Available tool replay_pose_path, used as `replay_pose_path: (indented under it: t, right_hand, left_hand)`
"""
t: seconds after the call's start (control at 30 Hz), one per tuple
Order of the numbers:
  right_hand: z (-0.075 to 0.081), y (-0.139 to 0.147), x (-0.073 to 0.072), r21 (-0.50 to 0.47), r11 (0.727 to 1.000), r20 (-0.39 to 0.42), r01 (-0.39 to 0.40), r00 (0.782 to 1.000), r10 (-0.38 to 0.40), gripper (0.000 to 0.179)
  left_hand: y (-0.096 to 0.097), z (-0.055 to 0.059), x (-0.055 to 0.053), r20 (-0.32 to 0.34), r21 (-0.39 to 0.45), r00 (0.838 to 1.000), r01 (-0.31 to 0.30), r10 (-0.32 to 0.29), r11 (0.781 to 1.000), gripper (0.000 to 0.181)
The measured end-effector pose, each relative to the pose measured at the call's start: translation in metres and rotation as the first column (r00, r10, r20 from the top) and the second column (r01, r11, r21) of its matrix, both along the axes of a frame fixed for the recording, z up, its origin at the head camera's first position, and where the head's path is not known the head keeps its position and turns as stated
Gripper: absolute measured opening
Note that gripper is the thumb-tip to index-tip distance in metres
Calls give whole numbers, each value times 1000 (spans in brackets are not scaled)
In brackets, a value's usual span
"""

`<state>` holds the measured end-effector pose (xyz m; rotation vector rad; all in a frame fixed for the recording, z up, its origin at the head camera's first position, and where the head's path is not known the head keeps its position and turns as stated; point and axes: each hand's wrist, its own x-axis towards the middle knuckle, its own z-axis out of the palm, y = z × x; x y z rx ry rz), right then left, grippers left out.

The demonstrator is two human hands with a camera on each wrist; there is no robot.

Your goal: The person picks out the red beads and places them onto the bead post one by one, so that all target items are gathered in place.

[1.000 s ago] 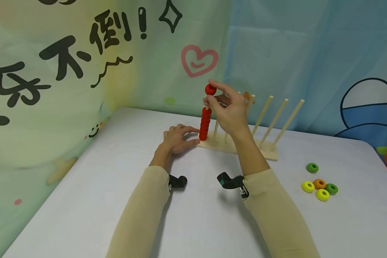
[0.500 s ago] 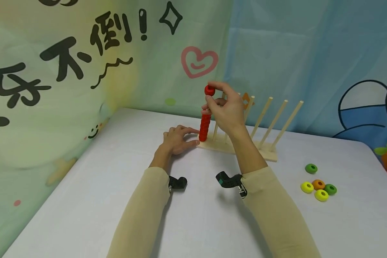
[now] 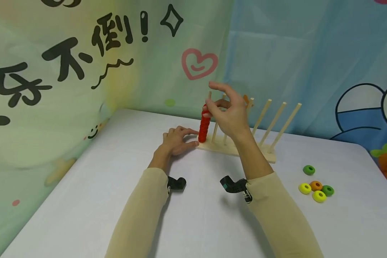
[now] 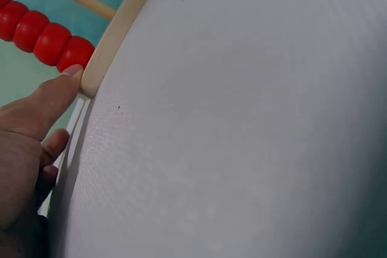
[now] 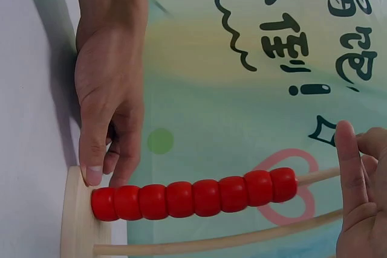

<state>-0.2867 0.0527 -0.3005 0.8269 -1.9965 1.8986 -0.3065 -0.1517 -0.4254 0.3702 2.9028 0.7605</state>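
Note:
A wooden peg stand (image 3: 224,148) has a row of upright dowels on a flat base. Red beads (image 3: 204,127) are stacked on its leftmost dowel; the right wrist view shows the bead column (image 5: 207,198) with the bare dowel tip above it. My left hand (image 3: 177,140) pinches the left end of the base, thumb in front and forefinger behind, beside the lowest bead. Next to the upper part of the red stack, my right hand (image 3: 233,116) has thumb and forefinger spread apart, with nothing held between them.
To the right of the stand lie loose beads: a green bead (image 3: 309,170) apart, then a group with yellow (image 3: 304,188), orange (image 3: 316,185) and green ones. Bare dowels (image 3: 285,123) rise from the stand's right part. A printed cloth (image 3: 271,53) hangs behind the white table.
The red bead that my right hand pinched at the dowel's top has been let go and has dropped onto the stack. My right fingers have spread. The left hand stays put.

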Motion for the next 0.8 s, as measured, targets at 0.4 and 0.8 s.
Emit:
replay_pose_path:
  t: [0.4,0.8]
  right_hand:
    - [-7,15,12,85,995,-178,-58,981,72,36]
    - [-29,47,23,268,963,-153,-23,986,66,36]
  left_hand:
    - [-4,4,-7,33,-47,999,21,-19,999,52]
    - [-17,35,-8,100,-207,987,147,-129,967,57]
